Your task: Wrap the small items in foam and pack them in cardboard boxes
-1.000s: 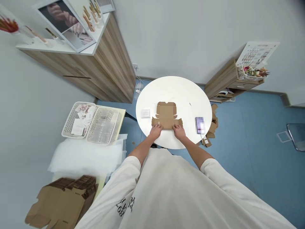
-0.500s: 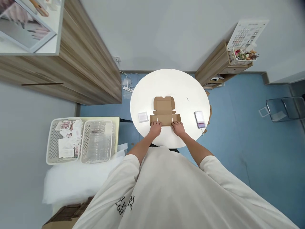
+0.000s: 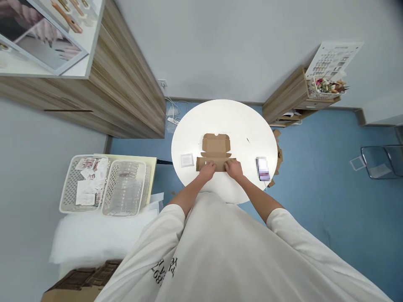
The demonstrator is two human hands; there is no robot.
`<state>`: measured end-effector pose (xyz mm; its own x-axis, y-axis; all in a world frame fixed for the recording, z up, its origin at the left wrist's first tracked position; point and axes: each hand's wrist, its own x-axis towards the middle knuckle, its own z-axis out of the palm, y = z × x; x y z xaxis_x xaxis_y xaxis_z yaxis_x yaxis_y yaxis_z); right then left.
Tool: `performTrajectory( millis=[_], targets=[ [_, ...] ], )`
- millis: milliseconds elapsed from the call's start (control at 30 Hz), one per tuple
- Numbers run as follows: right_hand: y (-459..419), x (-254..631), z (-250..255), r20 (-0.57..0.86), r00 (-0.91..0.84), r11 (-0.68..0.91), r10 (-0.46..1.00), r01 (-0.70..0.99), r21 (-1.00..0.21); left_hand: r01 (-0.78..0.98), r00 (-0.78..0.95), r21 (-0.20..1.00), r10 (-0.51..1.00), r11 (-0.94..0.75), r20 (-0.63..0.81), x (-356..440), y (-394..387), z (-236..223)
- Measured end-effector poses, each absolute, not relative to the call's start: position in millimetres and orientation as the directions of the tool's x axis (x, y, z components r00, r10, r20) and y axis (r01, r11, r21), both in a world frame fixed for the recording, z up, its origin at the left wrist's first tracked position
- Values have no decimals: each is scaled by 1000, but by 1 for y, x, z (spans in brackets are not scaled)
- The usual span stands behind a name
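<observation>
A brown cardboard box (image 3: 216, 145), partly unfolded, lies on the white round table (image 3: 220, 113) in front of me. Its lid part with a notched edge points away from me. On the near panel rests my left hand (image 3: 208, 170), fingers bent over the cardboard left of centre. My right hand (image 3: 234, 169) grips the same panel toward its right end, with the fingers curled. Left of the box is a small flat white packet (image 3: 187, 160). A phone (image 3: 262, 169) with a blurred screen lies at the table's right side.
Two white plastic baskets, one with printed cards (image 3: 86, 186) and one with clear plastic cases (image 3: 126, 188), stand at my left. A tall wooden cabinet (image 3: 135, 84) rises behind them. Cardboard pieces (image 3: 278, 157) lie past the table's right edge. A thin dark object (image 3: 248, 140) is on the table.
Both hands have shifted from the near edge further onto the near panel, the right one slightly inward. The panel's side flaps look more folded in. The whole view has tilted a little.
</observation>
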<state>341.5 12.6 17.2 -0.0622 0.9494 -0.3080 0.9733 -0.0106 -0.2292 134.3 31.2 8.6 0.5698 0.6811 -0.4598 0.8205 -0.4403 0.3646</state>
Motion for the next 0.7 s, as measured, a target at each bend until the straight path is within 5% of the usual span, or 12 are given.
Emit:
performTrajectory(
  millis=[100,200,467,700],
  targets=[
    [46,351,14,-257,141,-224,956,918,-327,831,554,349,685,-432,-473,139,29,9],
    [75,356,5,-358,209,-356,910,836,-418,848,529,328,687,-416,-498,142,26,9],
    [91,364,-15,-420,165,-432,892,581,-690,880,475,289,672,-377,-569,146,24,11],
    [72,367,-7,-418,234,-479,878,463,-746,895,445,316,679,-315,-584,158,30,19]
  ],
)
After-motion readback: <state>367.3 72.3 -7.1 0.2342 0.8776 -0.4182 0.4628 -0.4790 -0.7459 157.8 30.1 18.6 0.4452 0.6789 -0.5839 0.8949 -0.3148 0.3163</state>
